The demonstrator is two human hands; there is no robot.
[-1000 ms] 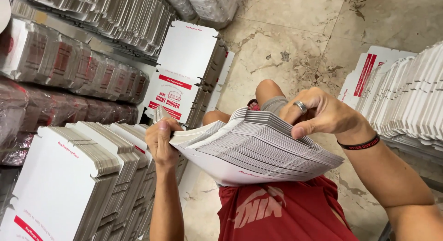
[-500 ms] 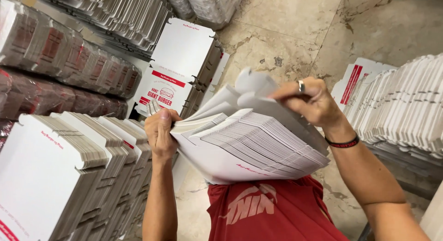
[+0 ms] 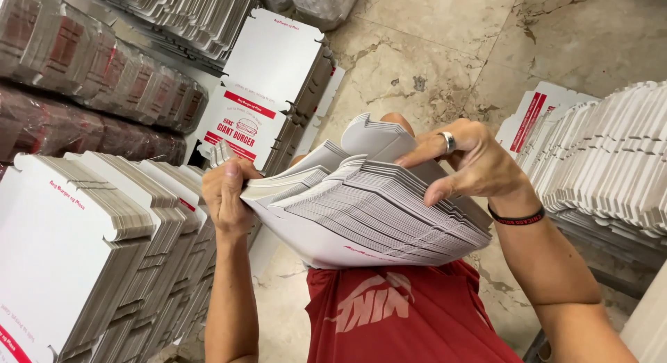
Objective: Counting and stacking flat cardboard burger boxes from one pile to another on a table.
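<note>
1. While our left hand (image 3: pixel 228 196) was clenched around the near left end of the stack of flat white cardboard box blanks (image 3: pixel 368 210), thumb on top and fingers hidden underneath, it took the weight, so the bundle sat tilted above our lap instead of resting on anything.
2. Our right hand (image 3: pixel 472 161) lay on the far right edge of that stack, fingers curled over the top sheets and peeling them upward; we judged this grip served to fan the blanks apart, since the upper ones (image 3: pixel 372 137) stood bent away from the rest.
3. We wore a ring (image 3: pixel 449 141) on that hand and a dark wristband (image 3: pixel 517 217) below it.
4. Under the stack showed our red shirt (image 3: pixel 403 314), which suggests we held the blanks close to the body for steadiness.
5. To the left, more white blanks stood on edge in leaning rows (image 3: pixel 104 245), packed face to face so they kept each other upright.
6. Behind those rows lay bundles wrapped in clear film (image 3: pixel 90 78).
7. Beyond the hands, another upright pile with a red printed panel (image 3: pixel 267 92) stood on the marble floor (image 3: pixel 431 50).
8. Along the right edge of the floor, a further row of blanks (image 3: pixel 611 154) rested, well apart from the held stack.
</note>
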